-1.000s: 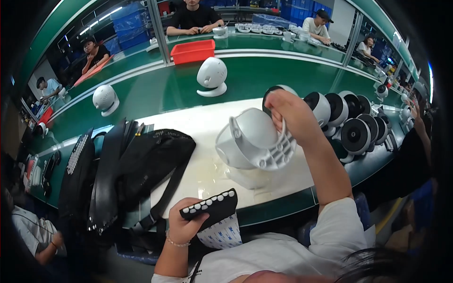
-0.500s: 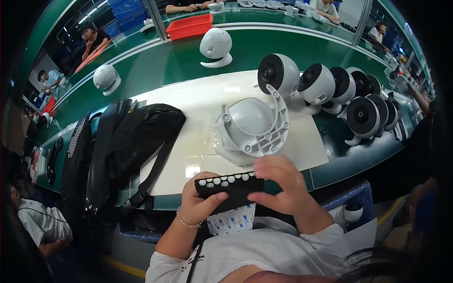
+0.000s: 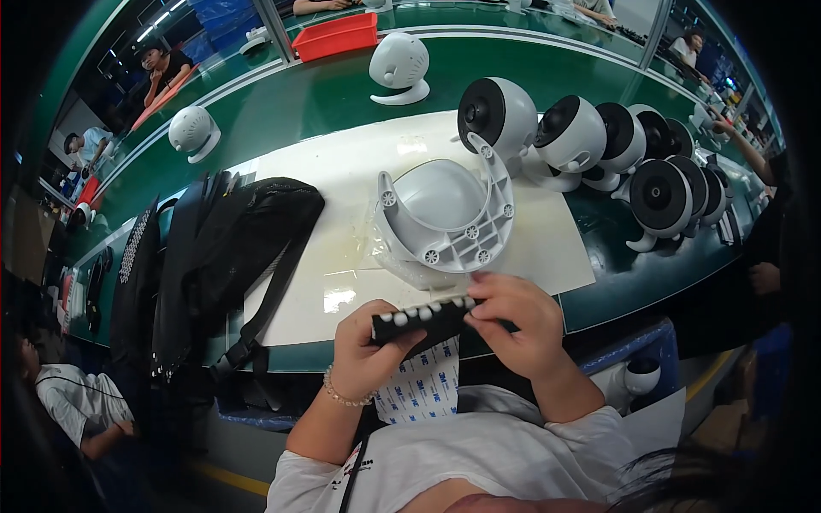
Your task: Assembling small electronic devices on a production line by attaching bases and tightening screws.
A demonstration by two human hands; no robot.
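Note:
My left hand [image 3: 364,349] is closed on the left end of a bent black sheet [image 3: 446,328] with a row of white round spots along its top edge. At the sheet's right end, my right hand [image 3: 516,323] pinches with thumb and fingers; anything small between the fingertips is hidden. White backing paper with blue print [image 3: 421,386] hangs below the sheet. Just beyond my hands, a white rounded plastic housing [image 3: 440,198] lies with its curved, ribbed foot turned up, showing several round recesses. Clear plastic film lies under it.
Several white units with black round fronts [image 3: 571,137] stand at the right. Two more white units [image 3: 400,68] are farther back. A black bag [image 3: 256,231] lies left on the white board [image 3: 342,162]. A red bin [image 3: 335,37] stands behind. Other people sit around.
The black sheet has tilted, its right end rising, and its spotted edge is turned more edge-on. My right fingers have closed in at its right end. The view has shifted slightly.

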